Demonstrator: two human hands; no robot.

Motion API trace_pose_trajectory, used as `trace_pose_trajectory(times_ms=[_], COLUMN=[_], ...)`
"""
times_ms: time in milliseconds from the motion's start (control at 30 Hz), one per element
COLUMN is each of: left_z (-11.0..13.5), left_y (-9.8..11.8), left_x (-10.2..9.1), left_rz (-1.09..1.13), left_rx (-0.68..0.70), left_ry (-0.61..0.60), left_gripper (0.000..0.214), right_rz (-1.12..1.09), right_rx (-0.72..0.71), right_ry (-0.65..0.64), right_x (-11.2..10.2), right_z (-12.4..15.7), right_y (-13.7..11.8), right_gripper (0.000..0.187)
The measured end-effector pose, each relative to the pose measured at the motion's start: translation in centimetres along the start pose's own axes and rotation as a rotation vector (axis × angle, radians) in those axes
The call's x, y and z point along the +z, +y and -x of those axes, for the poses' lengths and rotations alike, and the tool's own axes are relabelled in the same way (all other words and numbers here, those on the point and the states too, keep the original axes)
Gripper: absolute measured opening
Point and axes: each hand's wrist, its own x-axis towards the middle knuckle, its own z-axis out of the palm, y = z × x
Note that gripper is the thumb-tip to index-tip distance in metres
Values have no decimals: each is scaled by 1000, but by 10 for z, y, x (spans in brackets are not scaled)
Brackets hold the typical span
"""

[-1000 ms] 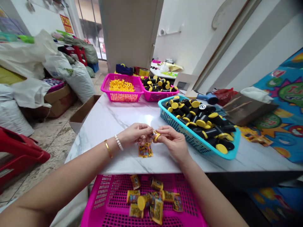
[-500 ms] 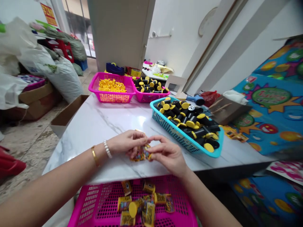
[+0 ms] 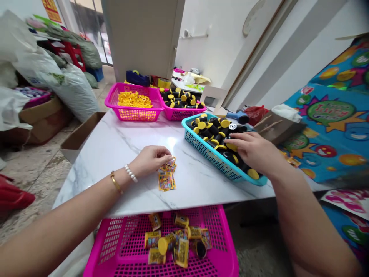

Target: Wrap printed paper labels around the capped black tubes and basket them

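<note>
My left hand [image 3: 150,159] rests on the white marble table [image 3: 121,150], its fingertips pinched on a yellow printed sticker [image 3: 170,162] at the top of a small pile of stickers [image 3: 166,179]. My right hand [image 3: 253,151] reaches into the teal basket [image 3: 207,156], fingers curled over the black tubes with yellow caps [image 3: 215,130]; what they grip is hidden. Below the table edge, a pink basket [image 3: 121,246] holds several tubes wrapped in yellow stickers [image 3: 175,240].
Two pink baskets stand at the far table edge, one with yellow caps [image 3: 134,100], one with black tubes [image 3: 180,100]. A brown paper bag [image 3: 278,129] and a blue tool [image 3: 238,115] lie right of the teal basket. Cardboard boxes [image 3: 77,136] and sacks sit on the floor, left.
My right hand has left the sticker work at the table's middle and moved right into the teal basket. My left hand stays by the stickers. One more wrapped tube appears to lie in the lower pink basket.
</note>
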Motion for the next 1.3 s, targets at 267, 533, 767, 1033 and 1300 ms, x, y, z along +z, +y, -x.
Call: trace_pose_trajectory(times_ms=[267, 533, 767, 1033, 1300], left_z=[-6, -12, -1, 20, 9], left_y=[-19, -31, -15, 9, 9], left_x=[-2, 8, 0, 5, 6], left_rz=[-378, -464, -224, -151, 556], left_rx=[178, 190, 657, 954, 122], left_ry=[172, 165, 321, 437, -27], left_gripper=[18, 12, 10, 15, 27], right_rz=[-405, -664, -807, -1494, -1304], right_rx=[164, 241, 407, 622, 634], right_ry=[98, -52, 160, -327, -11], right_x=[5, 68, 34, 36, 44], right_z=[9, 5, 3, -17, -31], right_y=[-79, -131, -148, -151, -161], right_gripper=[31, 27, 33, 30, 26])
